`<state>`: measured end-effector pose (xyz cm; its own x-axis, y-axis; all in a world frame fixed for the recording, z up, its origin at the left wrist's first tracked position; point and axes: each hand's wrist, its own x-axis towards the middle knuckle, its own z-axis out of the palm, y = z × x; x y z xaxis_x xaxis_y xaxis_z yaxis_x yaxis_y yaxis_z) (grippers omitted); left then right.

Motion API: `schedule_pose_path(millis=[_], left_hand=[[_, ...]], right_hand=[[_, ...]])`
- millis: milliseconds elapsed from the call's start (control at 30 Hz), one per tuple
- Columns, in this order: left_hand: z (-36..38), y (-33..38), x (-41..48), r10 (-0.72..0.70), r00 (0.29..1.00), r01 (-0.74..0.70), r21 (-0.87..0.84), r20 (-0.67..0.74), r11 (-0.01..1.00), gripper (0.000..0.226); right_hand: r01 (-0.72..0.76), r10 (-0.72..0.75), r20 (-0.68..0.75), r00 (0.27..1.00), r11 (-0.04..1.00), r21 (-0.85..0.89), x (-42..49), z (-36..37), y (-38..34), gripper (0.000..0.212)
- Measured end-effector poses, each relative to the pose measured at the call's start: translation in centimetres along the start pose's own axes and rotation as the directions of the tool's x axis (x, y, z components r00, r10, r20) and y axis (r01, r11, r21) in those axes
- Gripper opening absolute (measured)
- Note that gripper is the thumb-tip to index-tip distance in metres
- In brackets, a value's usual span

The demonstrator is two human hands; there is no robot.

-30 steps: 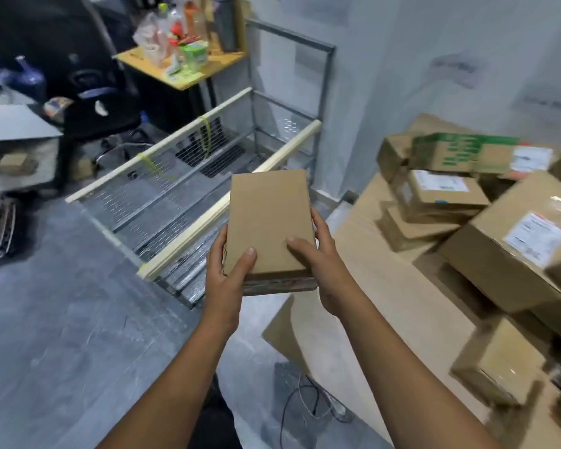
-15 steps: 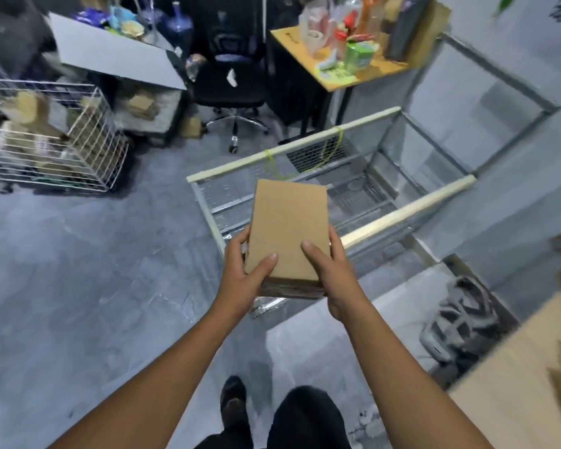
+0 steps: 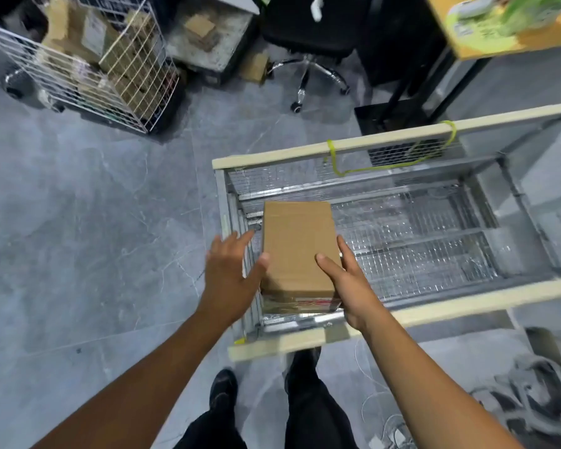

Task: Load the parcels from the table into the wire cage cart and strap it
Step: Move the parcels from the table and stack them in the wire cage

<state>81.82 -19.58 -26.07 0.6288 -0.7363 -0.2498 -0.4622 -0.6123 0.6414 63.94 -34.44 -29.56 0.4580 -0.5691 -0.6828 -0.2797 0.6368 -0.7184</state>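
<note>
A person looks down at a brown cardboard parcel [image 3: 297, 247] lying flat, low inside the left end of a wire cage cart [image 3: 467, 303], close to the cart's near left corner, in the middle of the frame. Whether it rests fully on the mesh floor I cannot tell. The left hand [image 3: 230, 277] is at the parcel's left side with its 4 fingers straight and spread apart, clear of the cardboard; only the thumb tip touches the parcel's left edge. The right hand [image 3: 350, 283] lies against the parcel's right side, fingers straight and together along that edge, thumb stretched over the top face near the corner. The cart has 2 pale wooden rails along its long sides, and a yellow-green strap [image 3: 334, 157] is looped round the far rail and hangs against the mesh. At the upper left of the frame stands a white wire basket [image 3: 149, 92] holding cardboard boxes. A black office chair [image 3: 305, 34] is at the top centre, a yellow table [image 3: 515, 47] at the upper right. Black trousers and a dark shoe [image 3: 222, 390] show at the bottom.
</note>
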Motion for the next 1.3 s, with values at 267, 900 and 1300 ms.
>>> schedule_pose_path(millis=[267, 900, 1300], left_hand=[[2.8, -7.8, 14.4, 0.077, 0.985, -0.019, 0.352, -0.152, 0.936, 0.093], [9.2, -14.0, 18.5, 0.176, 0.983, -0.132, 0.479, -0.048, 0.868, 0.100], [9.6, -14.1, 18.7, 0.193, 0.978, -0.130, 0.500, -0.078, 0.856, 0.104]], right_hand=[[0.044, -0.043, 0.010, 0.999, 0.964, -0.264, 17.6, 1.2, 4.9, 0.083], [0.085, -0.077, 0.037, 0.996, 0.915, -0.395, 43.8, 6.0, 19.9, 0.082], [-0.005, -0.007, -0.015, 1.000, 0.725, -0.688, 47.8, 7.9, 21.6, 0.094]])
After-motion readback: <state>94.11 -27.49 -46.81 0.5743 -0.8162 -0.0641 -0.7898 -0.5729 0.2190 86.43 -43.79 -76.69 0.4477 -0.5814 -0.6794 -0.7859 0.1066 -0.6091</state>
